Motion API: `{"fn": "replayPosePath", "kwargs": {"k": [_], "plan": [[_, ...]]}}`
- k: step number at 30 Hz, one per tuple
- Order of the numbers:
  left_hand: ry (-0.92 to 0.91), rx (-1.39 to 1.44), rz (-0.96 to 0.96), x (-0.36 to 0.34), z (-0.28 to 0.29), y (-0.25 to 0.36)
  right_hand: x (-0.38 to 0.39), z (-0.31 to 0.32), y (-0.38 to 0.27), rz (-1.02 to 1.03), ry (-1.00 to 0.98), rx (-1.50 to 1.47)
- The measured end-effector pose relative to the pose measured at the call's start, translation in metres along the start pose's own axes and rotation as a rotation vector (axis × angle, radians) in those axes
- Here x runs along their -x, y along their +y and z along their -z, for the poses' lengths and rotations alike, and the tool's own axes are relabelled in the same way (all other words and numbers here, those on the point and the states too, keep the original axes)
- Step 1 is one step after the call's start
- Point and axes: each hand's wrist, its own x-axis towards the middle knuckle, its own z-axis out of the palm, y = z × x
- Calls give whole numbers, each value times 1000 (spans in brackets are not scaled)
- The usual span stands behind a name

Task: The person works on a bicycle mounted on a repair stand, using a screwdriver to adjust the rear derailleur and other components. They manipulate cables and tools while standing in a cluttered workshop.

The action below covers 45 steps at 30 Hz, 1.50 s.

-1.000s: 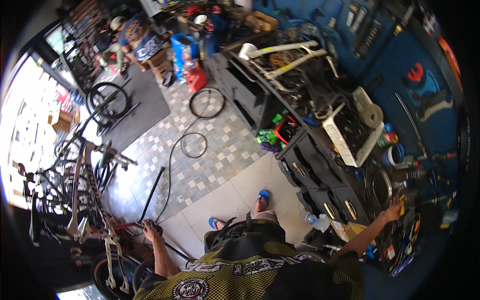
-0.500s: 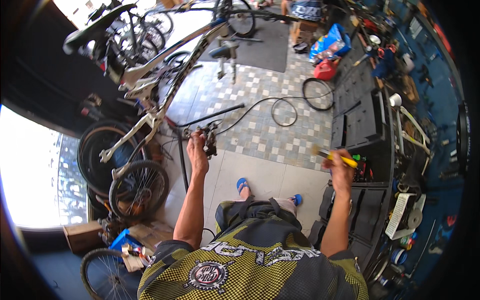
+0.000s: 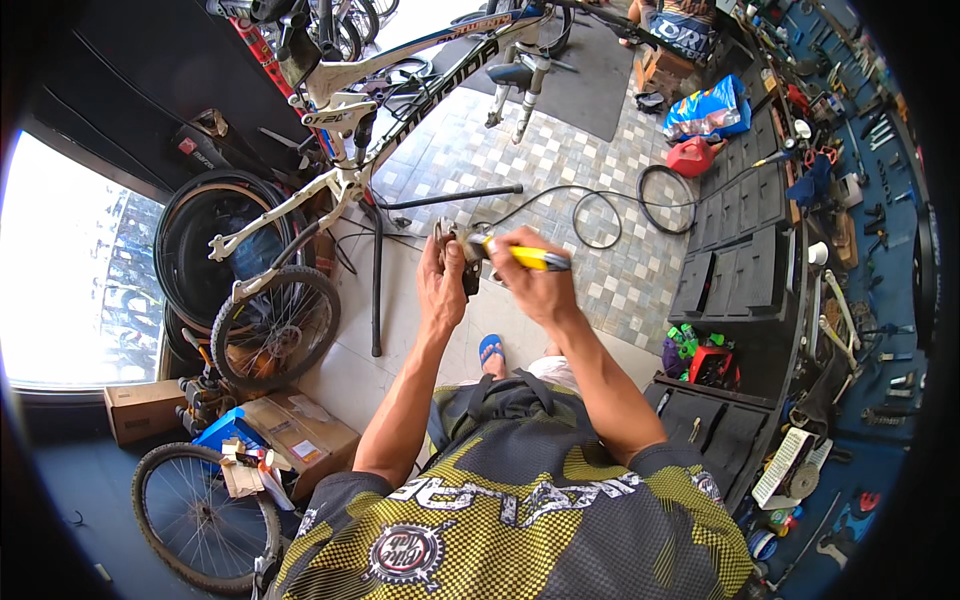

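Observation:
In front of my body, my left hand (image 3: 441, 287) is closed around a small dark-and-silver bicycle part (image 3: 471, 279), which looks like a derailleur. My right hand (image 3: 537, 286) grips a brush with a yellow and black handle (image 3: 540, 258). The brush's tip meets the upper side of the part, between the two hands. Fingers cover much of the part, and the bristles barely show. Beyond my left hand, a white bicycle frame (image 3: 345, 185) without wheels is held up above the floor.
A black stand leg (image 3: 377, 290) reaches the floor left of my hands. A hose (image 3: 597, 222) lies coiled ahead. Black drawers (image 3: 740, 270) and a tool wall (image 3: 885, 200) line the right. Wheels (image 3: 277, 325) and a cardboard box (image 3: 300, 430) are at left. Another person sits far ahead.
My right hand has swung left with the brush and brought it onto the part. My left hand has moved right with the part toward the middle. The view has shifted.

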Motion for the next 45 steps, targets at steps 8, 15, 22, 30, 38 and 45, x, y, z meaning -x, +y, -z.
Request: {"fn": "replayPosePath", "kwargs": {"k": [8, 15, 22, 30, 38, 45], "plan": [[78, -63, 65, -15, -4, -6, -20, 19, 1, -74, -117, 290], [139, -31, 89, -29, -17, 0, -19, 20, 10, -143, -150, 343], [37, -110, -19, -34, -23, 6, -27, 30, 12, -58, -76, 247], [-3, -216, -47, -33, -24, 5, -25, 48, 9, 99, -239, 243], [-82, -227, 65, -26, -29, -5, -23, 30, 40, 379, -402, 666], [-60, -247, 43, -34, -37, -3, -16, 22, 50, 697, -241, 915]]}}
